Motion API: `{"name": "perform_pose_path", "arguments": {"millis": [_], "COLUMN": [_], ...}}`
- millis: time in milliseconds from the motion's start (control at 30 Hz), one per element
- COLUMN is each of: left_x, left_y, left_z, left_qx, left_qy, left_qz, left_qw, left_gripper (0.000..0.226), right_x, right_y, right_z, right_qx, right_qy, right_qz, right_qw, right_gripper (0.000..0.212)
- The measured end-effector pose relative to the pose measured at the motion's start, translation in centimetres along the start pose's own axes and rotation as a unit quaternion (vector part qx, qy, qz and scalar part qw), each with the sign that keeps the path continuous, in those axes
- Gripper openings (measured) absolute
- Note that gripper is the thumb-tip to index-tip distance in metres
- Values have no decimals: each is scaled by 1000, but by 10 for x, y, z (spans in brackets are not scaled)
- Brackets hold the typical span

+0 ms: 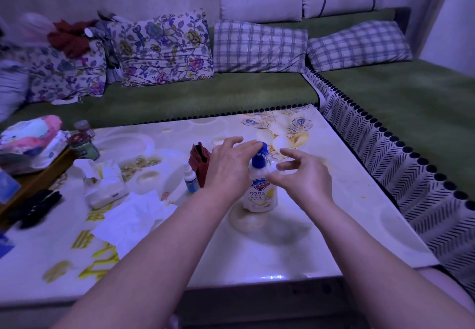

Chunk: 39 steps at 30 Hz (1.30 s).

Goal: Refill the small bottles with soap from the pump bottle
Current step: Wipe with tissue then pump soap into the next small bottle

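Observation:
A white pump bottle [261, 191] with a blue pump head stands upright in the middle of the table. My left hand [230, 164] reaches over it from the left, its straight fingers lying on top of the pump head. My right hand [300, 174] hovers just right of the bottle at nozzle height, fingers spread and loosely bent, with nothing plainly held. Something pale and see-through near the nozzle is too faint to make out. A small bottle [191, 178] with a white cap and blue label stands left of my left wrist.
A dark red pouch [199, 164] stands behind the small bottle. Tissues and a tissue pack [106, 187] lie at the left, with jars [83, 143] and a wooden tray [38, 177] beyond. A green sofa [205, 97] wraps the table's far and right sides.

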<state>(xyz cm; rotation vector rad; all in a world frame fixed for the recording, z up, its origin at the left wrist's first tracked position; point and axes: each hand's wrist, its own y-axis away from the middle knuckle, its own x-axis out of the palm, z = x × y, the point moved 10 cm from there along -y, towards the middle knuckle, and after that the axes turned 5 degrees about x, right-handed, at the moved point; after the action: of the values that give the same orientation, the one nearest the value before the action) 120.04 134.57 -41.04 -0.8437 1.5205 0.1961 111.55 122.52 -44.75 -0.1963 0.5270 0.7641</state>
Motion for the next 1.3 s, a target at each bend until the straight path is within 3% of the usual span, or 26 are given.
{"name": "perform_pose_path", "arguments": {"millis": [800, 1000, 1300], "left_x": [-5, 2, -1], "left_y": [2, 5, 3], "left_z": [-3, -9, -4], "left_qx": [11, 29, -2], "left_qy": [-39, -32, -28], "left_qz": [-14, -14, -1], "left_qw": [999, 999, 1000], "left_gripper": [58, 48, 50], "right_x": [-2, 4, 7], "right_y": [-3, -3, -3], "right_z": [-4, -12, -10], "right_qx": [-1, 4, 8], "right_qy": [10, 10, -5], "right_qz": [-22, -19, -8], "right_qw": [1000, 1000, 1000], "right_gripper": [48, 40, 44]}}
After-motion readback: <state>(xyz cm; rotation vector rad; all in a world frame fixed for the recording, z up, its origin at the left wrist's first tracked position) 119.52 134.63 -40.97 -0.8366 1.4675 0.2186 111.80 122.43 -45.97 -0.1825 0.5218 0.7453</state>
